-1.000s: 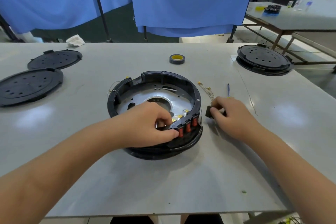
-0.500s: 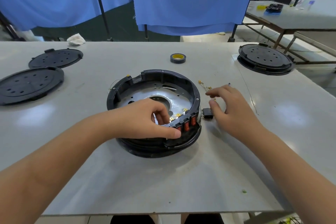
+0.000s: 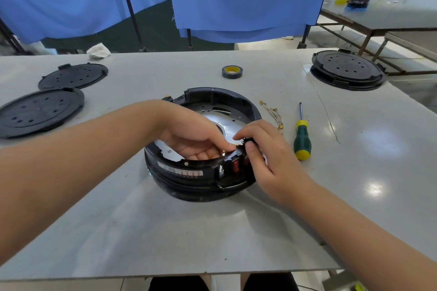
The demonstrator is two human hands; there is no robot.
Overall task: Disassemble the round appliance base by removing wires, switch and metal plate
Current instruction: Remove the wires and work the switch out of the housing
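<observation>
Both hands pinch the switch block [image 3: 236, 163] on the round black plastic appliance base [image 3: 203, 149], mid-tabletop: left hand [image 3: 196, 134] inside, right hand [image 3: 262, 149] outside. Loose yellow-tipped wires [image 3: 272, 113] lie out; silver metal plate [image 3: 227, 120] remains.

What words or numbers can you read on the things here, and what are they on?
Nothing can be read for sure.
Label on the side of the round appliance base: a white strip with dark print and red marks, too small and blurred to read.
Screwdriver, tape roll, black covers: no text visible.
</observation>
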